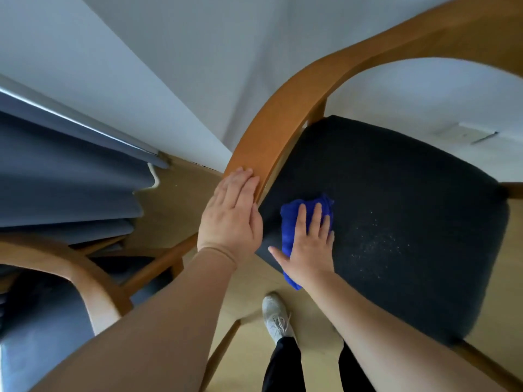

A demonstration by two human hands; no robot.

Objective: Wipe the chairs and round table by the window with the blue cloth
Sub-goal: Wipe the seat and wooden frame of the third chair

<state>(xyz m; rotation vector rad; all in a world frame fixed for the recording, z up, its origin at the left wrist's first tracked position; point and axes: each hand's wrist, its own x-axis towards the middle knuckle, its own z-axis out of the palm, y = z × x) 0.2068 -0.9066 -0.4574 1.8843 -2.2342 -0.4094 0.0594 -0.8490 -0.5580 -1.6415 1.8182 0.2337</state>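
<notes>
A wooden chair with a curved armrest [263,142] and a dark padded seat [396,216] fills the middle and right. My right hand [311,244] lies flat, fingers spread, pressing the blue cloth [291,219] onto the seat's left front corner. Pale specks dot the seat to the right of the cloth. My left hand [230,219] rests flat on the lower end of the armrest, fingers together. The round table is not in view.
A second wooden chair [82,275] with a dark seat stands at the lower left. Grey-blue curtains [65,176] hang at the left, white wall behind. My white shoe [276,315] stands on the light wood floor under the chair's front.
</notes>
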